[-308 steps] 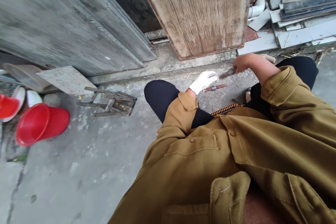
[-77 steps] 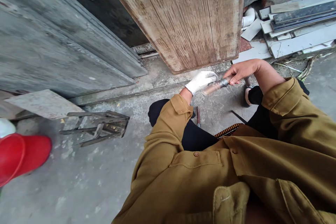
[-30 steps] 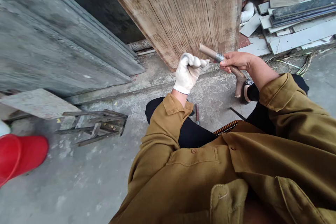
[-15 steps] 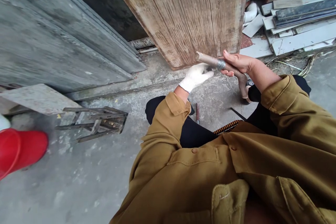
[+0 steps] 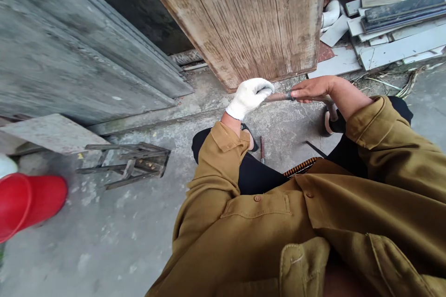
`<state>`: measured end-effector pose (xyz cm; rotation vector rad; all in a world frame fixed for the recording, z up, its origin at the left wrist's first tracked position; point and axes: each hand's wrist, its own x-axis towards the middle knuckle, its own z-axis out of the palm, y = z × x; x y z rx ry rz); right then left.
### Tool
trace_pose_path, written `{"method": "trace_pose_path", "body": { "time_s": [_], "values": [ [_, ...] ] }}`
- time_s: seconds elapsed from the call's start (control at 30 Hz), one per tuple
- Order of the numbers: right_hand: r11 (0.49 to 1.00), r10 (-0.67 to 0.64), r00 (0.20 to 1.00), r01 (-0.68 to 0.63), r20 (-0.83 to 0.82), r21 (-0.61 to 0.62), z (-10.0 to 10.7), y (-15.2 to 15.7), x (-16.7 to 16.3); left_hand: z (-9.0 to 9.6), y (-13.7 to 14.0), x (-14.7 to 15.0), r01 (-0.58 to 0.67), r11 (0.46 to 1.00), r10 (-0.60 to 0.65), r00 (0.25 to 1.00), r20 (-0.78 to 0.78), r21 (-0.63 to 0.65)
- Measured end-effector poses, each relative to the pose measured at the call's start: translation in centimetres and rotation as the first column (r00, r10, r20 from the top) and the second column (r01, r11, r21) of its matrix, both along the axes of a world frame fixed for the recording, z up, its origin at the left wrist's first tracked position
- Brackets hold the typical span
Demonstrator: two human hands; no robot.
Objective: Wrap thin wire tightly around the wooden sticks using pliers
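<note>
A bent wooden stick point(image 5: 277, 97) lies across in front of me, with a coil of thin metal wire point(image 5: 288, 96) wound around its straight part. My bare right hand point(image 5: 313, 88) is closed around the stick just right of the coil. My left hand point(image 5: 250, 96), in a white knitted glove, is closed in a pinch left of the coil. A fine strand of the wire seems to run from its fingertips to the stick. The stick's lower bent end hangs beside my right foot, partly hidden by my hand.
Wooden door panel point(image 5: 258, 18) stands ahead; grey boards point(image 5: 87, 46) lean at left. A small wooden stool frame point(image 5: 130, 162) and red bucket point(image 5: 38, 199) are on the left floor. Stacked boards point(image 5: 400, 32) lie at right. Between my feet is a brown rod point(image 5: 262, 150).
My left hand has moved from beneath the stick to up and left of the coil. The stick has turned more level, and my right hand now lies over it with its back up.
</note>
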<state>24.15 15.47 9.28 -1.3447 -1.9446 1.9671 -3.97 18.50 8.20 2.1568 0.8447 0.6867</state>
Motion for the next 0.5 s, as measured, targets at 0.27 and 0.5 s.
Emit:
{"method": "trace_pose_path", "body": {
  "time_s": [0.27, 0.5],
  "values": [
    [0.813, -0.578, 0.708, 0.454, -0.406, -0.364, -0.3, 0.6, 0.4, 0.8, -0.7, -0.8, -0.049, 0.988, 0.060, 0.996, 0.067, -0.149],
    [0.973, -0.225, 0.766, 0.138, -0.602, -0.187, 0.2, 0.1, 1.8, 1.2, 0.2, -2.8, -0.320, 0.947, 0.320, 0.947, 0.011, 0.011]
  ]
}}
